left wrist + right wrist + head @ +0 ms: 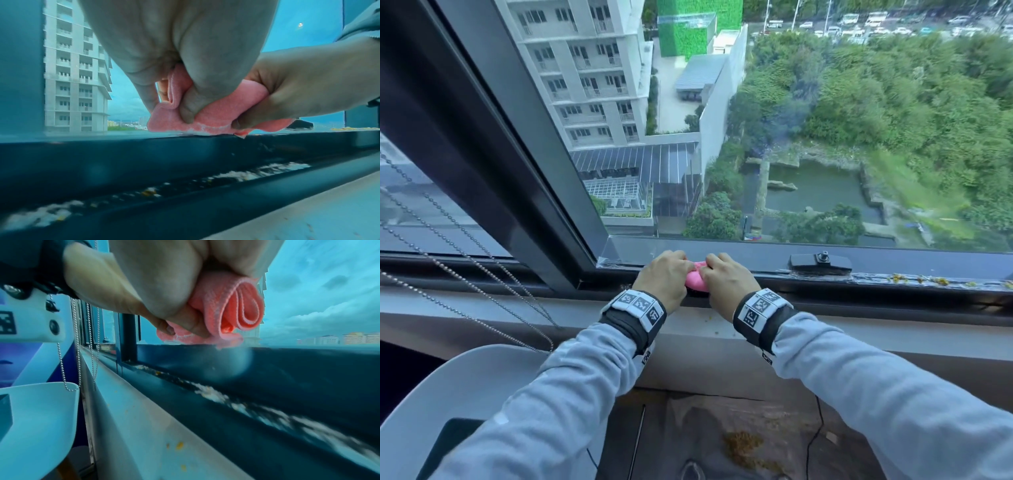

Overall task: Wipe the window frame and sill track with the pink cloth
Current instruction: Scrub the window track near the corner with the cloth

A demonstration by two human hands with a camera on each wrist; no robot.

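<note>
**A:** Hands are both bunching up the pink cloth [697,279] rn. Left hand [662,275] and right hand [726,279] are each curling fingers tight round it, pressing it onto the top edge of the window frame [123,146], right by the corner post.

**B:** Sill track [236,395] below is sitting full of white fuzz + yellow bits tho, imo not done yet.

**A:** Yep. Risk I'm seeing: w/ the cloth rolled that thick it's prob not fitting down the track, and it's maybe just shoving crumbs along or onto the ledge [144,418].
</note>
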